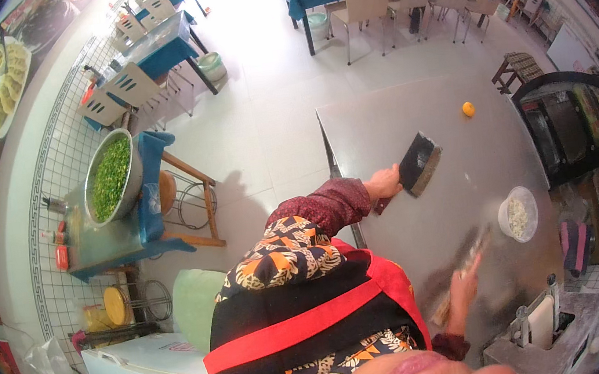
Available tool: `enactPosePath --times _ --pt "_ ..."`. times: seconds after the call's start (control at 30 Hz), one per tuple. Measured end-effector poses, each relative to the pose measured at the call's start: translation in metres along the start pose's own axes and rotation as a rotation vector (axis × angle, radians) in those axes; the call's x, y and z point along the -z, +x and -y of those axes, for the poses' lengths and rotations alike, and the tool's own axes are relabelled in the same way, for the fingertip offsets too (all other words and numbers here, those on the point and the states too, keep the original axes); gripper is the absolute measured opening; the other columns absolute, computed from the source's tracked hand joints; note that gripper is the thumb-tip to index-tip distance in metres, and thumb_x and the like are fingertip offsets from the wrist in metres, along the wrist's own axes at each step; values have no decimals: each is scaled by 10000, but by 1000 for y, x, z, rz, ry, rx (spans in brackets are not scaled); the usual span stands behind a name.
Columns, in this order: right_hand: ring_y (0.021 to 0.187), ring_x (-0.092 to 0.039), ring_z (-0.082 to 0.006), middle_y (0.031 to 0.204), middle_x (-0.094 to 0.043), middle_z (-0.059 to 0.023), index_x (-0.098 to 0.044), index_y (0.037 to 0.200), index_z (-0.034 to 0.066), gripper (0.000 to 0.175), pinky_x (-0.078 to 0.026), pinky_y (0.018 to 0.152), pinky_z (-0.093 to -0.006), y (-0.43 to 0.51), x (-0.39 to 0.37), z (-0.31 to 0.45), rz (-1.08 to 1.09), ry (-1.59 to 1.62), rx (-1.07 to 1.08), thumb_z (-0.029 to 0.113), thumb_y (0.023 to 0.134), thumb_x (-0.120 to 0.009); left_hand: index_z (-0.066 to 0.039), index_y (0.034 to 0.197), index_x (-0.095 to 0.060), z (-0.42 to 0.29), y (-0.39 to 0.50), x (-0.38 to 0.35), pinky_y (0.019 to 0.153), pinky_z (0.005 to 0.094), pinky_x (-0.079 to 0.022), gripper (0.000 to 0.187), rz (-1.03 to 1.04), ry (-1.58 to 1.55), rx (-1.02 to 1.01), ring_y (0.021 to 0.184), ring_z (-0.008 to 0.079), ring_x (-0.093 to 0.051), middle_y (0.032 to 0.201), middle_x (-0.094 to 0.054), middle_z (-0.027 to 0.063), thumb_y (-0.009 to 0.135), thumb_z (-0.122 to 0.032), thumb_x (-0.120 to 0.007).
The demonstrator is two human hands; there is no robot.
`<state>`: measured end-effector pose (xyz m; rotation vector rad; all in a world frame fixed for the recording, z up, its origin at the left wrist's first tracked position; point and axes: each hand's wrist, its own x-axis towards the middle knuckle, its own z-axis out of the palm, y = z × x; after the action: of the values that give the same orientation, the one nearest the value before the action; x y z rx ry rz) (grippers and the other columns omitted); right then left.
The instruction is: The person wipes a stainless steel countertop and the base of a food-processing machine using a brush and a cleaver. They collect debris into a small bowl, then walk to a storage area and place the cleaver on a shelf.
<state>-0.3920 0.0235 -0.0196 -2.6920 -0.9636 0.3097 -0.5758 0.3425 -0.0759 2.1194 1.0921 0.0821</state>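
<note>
My left hand (386,184) grips a broad rectangular blade (420,165), probably a cleaver, over the metal worktable (380,117). The blade is dark with a brownish strip along one side, and a dark red handle shows below the hand. Closer to my body, my right hand (463,287) is closed around a long pale tool (478,248), blurred by motion; whether it is a brush or a rolling pin I cannot tell. Beyond that tool, a translucent plastic bowl (530,211) holds white crumbly or powdery stuff (517,218).
An orange-coloured small fruit (468,109) lies at the worktable's far side. A machine with a pale roller (542,323) stands at the lower right, a black-framed chair-like object (569,123) beyond. At left, a metal basin (136,190) of chopped greens (112,178) sits on a blue-covered table (84,242).
</note>
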Motion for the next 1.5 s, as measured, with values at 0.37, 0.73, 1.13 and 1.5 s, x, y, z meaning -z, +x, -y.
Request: enactPosePath --times 0.37,0.73,1.13,1.5 --pt "901 -591 -428 957 -628 -249 -170 1447 196 733 -446 793 -511 133 -41 115 175 24 181 159 782 -475 62 986 -403 -7 0 1 652 461 -497 454 6 185 -67 751 401 -624 782 -630 236 752 -254 -632" --pt "1034 -553 -391 1196 -540 -230 -199 1440 188 702 -433 873 -464 -10 -25 -71 24 180 -190 131 794 -469 29 997 -392 -18 -12 27 663 469 -486 442 -5 23 -23 736 402 -612 760 -618 217 767 -268 -626" --pt "1143 -501 -376 1353 -444 -174 -275 1415 114 621 -422 920 -433 -81 7 -146 137 3 -568 144 832 -486 87 1154 -469 -158 82 -41 485 339 -532 481 362 -682 -73 527 225 -602 717 -599 138 816 -201 -655" --pt "736 -598 -414 998 -560 -284 -177 1439 312 731 -490 655 -487 -31 31 -88 -47 -13 -403 149 807 -507 40 1170 -540 -232 174 -158 780 348 -508 555 528 -197 -758 873 285 -641 995 -633 222 789 -329 -702"
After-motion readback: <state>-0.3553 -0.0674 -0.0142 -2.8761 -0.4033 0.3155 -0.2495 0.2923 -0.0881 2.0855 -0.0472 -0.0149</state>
